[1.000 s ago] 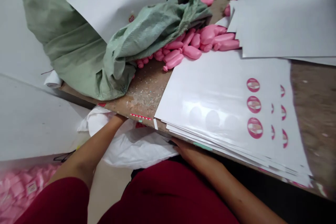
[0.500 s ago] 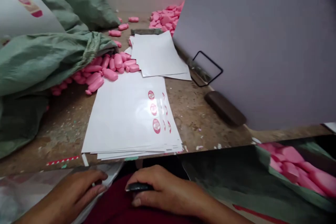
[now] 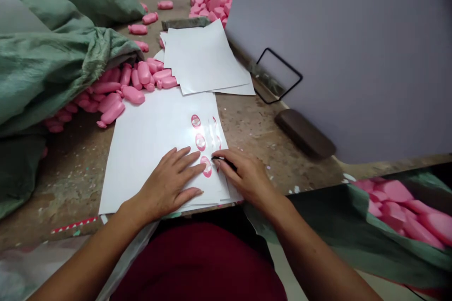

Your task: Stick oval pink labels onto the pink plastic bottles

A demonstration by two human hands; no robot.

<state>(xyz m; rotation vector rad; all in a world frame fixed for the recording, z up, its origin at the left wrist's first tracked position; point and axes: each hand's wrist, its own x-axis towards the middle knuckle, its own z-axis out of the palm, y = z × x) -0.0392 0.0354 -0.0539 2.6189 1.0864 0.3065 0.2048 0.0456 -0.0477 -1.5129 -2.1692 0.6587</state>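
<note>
A stack of white sticker sheets (image 3: 137,150) lies at the table's front edge, with oval red-and-white stickers (image 3: 200,142) along the right side of the top sheet. My left hand (image 3: 169,181) rests flat on this sheet, fingers spread, its fingertips beside the lowest sticker. In my right hand (image 3: 247,174) is a slim black pointed tool (image 3: 226,162), pinched between thumb and fingers. Its tip touches or hovers just over the sheet, right of that lowest sticker; I cannot tell its exact kind.
Pink bottle-shaped pieces (image 3: 132,95) spill from a green sack (image 3: 63,75) at left, some touching the stack's far edge. More white sheets (image 3: 208,61) lie behind. A dark brown case (image 3: 304,134) and a large grey panel (image 3: 346,56) stand right. Another sack (image 3: 318,225) holds pink pieces below.
Both hands have moved up from my lap onto the sticker sheets. The left hand has flattened on the paper, and the right has brought the black tool to the stickers.
</note>
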